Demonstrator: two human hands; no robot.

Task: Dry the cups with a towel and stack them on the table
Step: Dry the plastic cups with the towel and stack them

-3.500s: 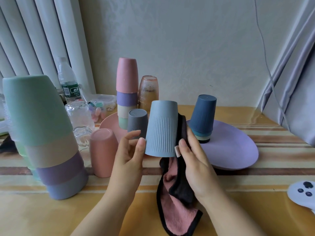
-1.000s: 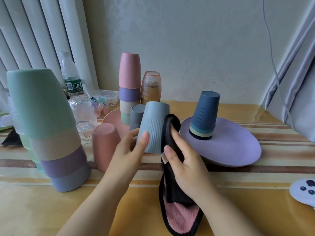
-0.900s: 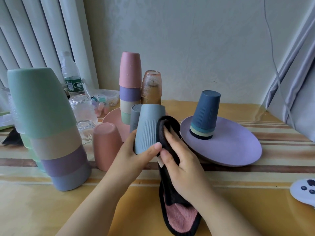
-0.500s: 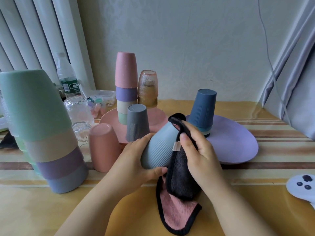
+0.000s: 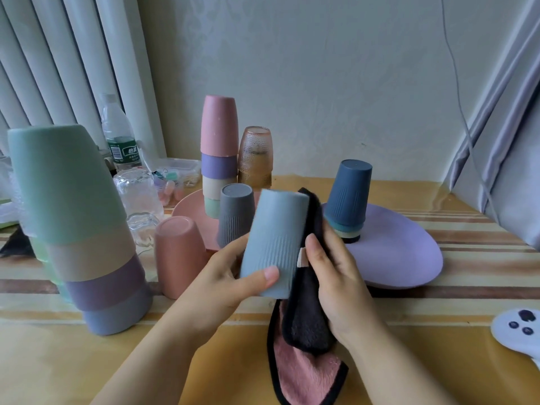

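Home room, striped table (image 5: pixel 467 331) against wall, curtains (image 5: pixel 508 141) at right, stacked cups (image 5: pixel 76 229), plates (image 5: pixel 403 252), water bottle (image 5: pixel 118 135)

Only one readable marking: a green label on the clear plastic water bottle (image 5: pixel 118 135) at the back left of the bench (image 5: pixel 87 361), printed with two white Chinese characters, seemingly "怡寶" (blurred, so not certain). Beside the characters, a white barcode panel with fine print too small to make out. On the black-and-pink towel (image 5: pixel 304 325), a small pale tag (image 5: pixel 301 258) near the edge, blank as far as can be told. Nothing legible on the cups, plates or the white controller (image 5: pixel 517 331), which bears only dark buttons.
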